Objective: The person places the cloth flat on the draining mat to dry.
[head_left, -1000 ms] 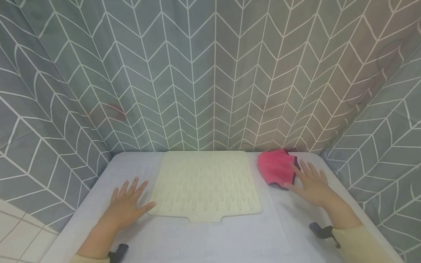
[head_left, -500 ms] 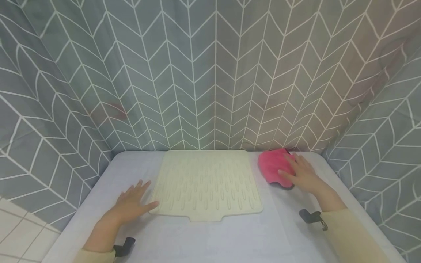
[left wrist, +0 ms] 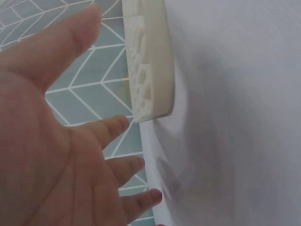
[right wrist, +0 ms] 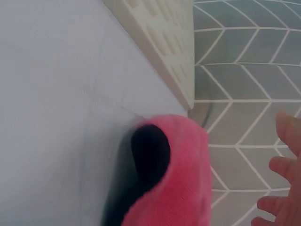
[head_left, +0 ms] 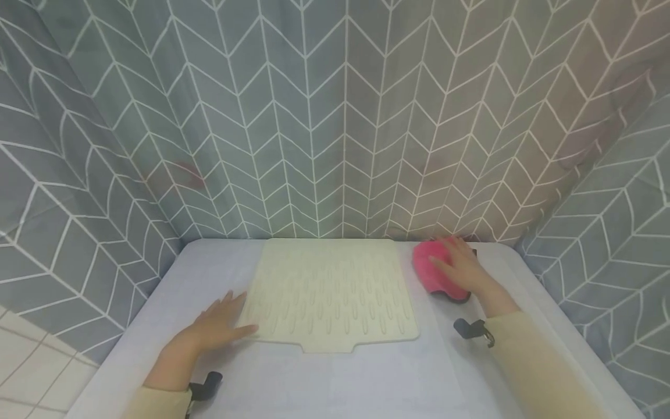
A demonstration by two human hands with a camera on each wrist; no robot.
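A pink cloth with a dark underside [head_left: 425, 270] lies bunched at the back right of the white-covered table. Over it hovers my right hand [head_left: 463, 270], its fingers spread. In the right wrist view those fingers [right wrist: 284, 167] stand apart from the cloth [right wrist: 181, 188], whose dark side shows in a fold. A cream ridged mat [head_left: 330, 291] with a tab at its near edge lies flat in the middle. My left hand [head_left: 217, 326] is held with straight, spread fingers at the mat's left edge. The left wrist view shows its palm [left wrist: 61, 150] beside the mat's thick corner [left wrist: 162, 70], holding nothing.
A grey curtain with white chevron lines [head_left: 324, 116] hangs behind and along both sides of the table [head_left: 335, 384]. White floor tiles [head_left: 31, 366] show at the lower left. Black wrist mounts [head_left: 206, 385] sit on both arms.
My right hand has moved left, from beside the pink cloth to over it. The left hand has shifted slightly right and down, closer along the mat's edge.
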